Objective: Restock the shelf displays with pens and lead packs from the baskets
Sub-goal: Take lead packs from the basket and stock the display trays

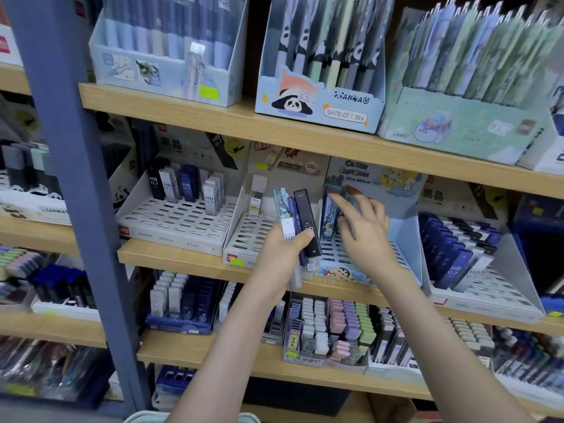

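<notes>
Head: right hand (366, 232), grip on lead pack (328, 215) at tray (409, 236) edge.

Bare left hand (280, 254) and bare right hand (366, 236) join bare, slender forearms.

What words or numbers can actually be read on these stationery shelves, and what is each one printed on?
"SH176-07 | 36": panda pen box
"HB 0.7": lead packs in the left tray
"0.7mm": that tray's front
"黑晶": card behind it
"100%": pack in the middle tray
"CRAYON SHINCHAN": blue display card
"HB 0.7": blue packs in the right tray
Yellow stickers and the trays' small print: too blurred to read.
</notes>
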`<state>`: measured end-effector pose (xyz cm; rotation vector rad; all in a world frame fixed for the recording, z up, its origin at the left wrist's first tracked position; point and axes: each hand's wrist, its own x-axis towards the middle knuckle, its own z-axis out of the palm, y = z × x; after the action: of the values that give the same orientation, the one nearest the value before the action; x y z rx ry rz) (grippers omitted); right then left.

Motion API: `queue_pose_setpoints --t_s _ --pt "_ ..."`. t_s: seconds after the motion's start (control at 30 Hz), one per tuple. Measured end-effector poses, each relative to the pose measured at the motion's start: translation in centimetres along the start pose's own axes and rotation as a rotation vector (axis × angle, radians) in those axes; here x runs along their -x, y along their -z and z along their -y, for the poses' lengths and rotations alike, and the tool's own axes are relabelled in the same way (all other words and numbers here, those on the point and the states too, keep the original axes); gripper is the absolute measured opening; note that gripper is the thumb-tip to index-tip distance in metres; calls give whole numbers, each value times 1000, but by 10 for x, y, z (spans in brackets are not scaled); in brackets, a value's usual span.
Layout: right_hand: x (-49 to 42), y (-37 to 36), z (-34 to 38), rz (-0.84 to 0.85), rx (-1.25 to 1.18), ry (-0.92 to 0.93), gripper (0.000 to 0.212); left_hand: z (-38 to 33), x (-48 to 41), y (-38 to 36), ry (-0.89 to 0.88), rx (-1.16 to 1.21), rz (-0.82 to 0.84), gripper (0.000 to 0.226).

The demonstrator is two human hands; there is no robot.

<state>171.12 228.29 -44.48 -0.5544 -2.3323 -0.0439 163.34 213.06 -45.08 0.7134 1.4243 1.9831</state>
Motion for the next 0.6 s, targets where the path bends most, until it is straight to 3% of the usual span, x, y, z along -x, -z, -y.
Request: queue_pose_setpoints --t_s 0.2,0.3,0.37,0.43,0.6 --pt "3 6 3 45 -95 -50 53 1 0 -1 0 -1 0 19" --pt "14 26 18 37 -435 -115 45 0 1 -4 19 11 -3 22" --pt "25 40 30 159 -688 -185 45 0 3 -10 18 34 5 18" --pt "39 47 35 268 -710 -195 43 1 9 -20 25 69 30 19" --pt "66 67 15 223 -755 -342 28 10 27 -50 70 23 81 23"
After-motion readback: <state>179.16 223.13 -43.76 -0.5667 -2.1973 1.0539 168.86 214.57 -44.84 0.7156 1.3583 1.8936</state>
